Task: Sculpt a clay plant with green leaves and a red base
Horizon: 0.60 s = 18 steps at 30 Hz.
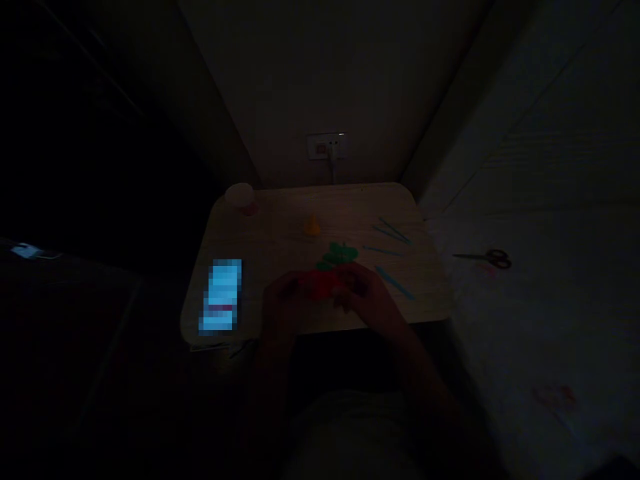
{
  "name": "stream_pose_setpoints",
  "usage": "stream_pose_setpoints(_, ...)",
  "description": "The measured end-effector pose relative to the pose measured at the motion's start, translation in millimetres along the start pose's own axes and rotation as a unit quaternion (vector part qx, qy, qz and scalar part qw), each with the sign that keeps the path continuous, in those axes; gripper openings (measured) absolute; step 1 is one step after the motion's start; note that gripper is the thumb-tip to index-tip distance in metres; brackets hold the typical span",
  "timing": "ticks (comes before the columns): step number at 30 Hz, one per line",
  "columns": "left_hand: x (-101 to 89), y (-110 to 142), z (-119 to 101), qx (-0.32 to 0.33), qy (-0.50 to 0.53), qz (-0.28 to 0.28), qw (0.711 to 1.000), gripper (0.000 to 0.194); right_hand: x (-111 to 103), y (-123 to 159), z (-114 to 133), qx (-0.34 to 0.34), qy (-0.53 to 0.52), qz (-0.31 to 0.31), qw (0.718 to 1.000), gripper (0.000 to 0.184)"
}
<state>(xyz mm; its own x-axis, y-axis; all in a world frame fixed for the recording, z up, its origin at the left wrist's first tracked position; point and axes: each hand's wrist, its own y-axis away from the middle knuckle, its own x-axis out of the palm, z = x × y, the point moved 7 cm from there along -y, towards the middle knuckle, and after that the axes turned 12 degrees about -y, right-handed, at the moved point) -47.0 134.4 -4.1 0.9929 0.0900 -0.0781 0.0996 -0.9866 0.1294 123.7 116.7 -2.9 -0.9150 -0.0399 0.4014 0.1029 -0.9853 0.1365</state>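
In dim light, a soft-looking red piece (323, 285) is between my two hands, over the front of a small wooden table. My left hand (283, 293) has its fingers curled round the piece's left end. On the other side my right hand (363, 293) grips it, thumb and fingers bent in. Just beyond the red piece is a green leaf-shaped piece (340, 253); I cannot tell whether the two are joined. The dark hides the exact kind of both.
On the table (280, 207) are a paper cup (241, 199), a small orange cone-like thing (312, 227), several thin blue sticks (395, 283) and a lit, blurred phone (221, 297). Scissors (485, 258) lie on a pale surface to the right. A wall socket (327, 146) holds a plugged cable.
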Motion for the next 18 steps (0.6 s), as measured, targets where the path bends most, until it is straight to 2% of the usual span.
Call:
stream_pose_setpoints(4, -3.2, 1, 0, 0.017, 0.002, -0.035, 0.999, 0.022, 2, -1, -2, 0.029, 0.0, 0.012, 1.0, 0.026)
stream_pose_setpoints(9, -2.3, 3, 4, 0.021, -0.009, -0.058, 0.998, 0.03, -4, 1, 9, -0.011, 0.031, -0.037, 0.999, 0.035)
stream_pose_setpoints(15, 4.7, 3, -1, 0.013, -0.028, 0.0, 1.0, 0.028, -16, 2, 13, -0.052, 0.071, -0.079, 0.993, 0.042)
stream_pose_setpoints(18, 6.6, 3, -4, 0.01, -0.013, 0.037, 0.999, 0.044, -17, 1, 9, -0.053, 0.072, -0.068, 0.994, 0.041)
